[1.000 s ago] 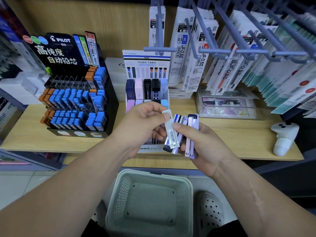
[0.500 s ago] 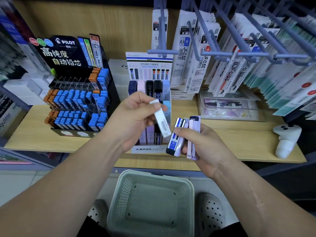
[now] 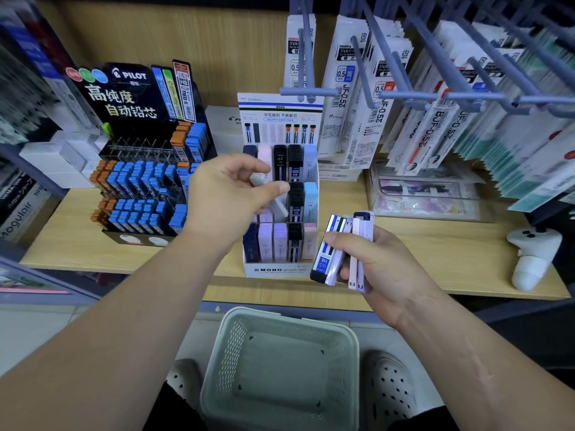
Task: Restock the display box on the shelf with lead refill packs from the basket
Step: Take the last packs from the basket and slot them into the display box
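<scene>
The white MONO display box point(image 3: 277, 270) stands on the wooden shelf, its tiered slots filled with navy, pink, lilac, black and light-blue lead refill packs. My left hand point(image 3: 230, 197) pinches a single white refill pack point(image 3: 278, 206) and holds it tilted over the box's middle row. To the right of the box, my right hand point(image 3: 373, 262) grips a bunch of refill packs point(image 3: 342, 250), white, lilac and blue-striped, fanned upright. The pale green basket point(image 3: 224, 346) sits on the floor below the shelf edge, with nothing visible inside it.
A black Pilot lead display point(image 3: 146, 188) with blue and orange packs stands left of the box. Pen refill packets point(image 3: 367, 98) hang on hooks above right. A clear tray point(image 3: 426, 197) and a white controller point(image 3: 532, 253) lie on the shelf at right. My shoes flank the basket.
My left hand pulled one white pack away from the bunch in my right hand and carried it up and left to the display box's middle row.
</scene>
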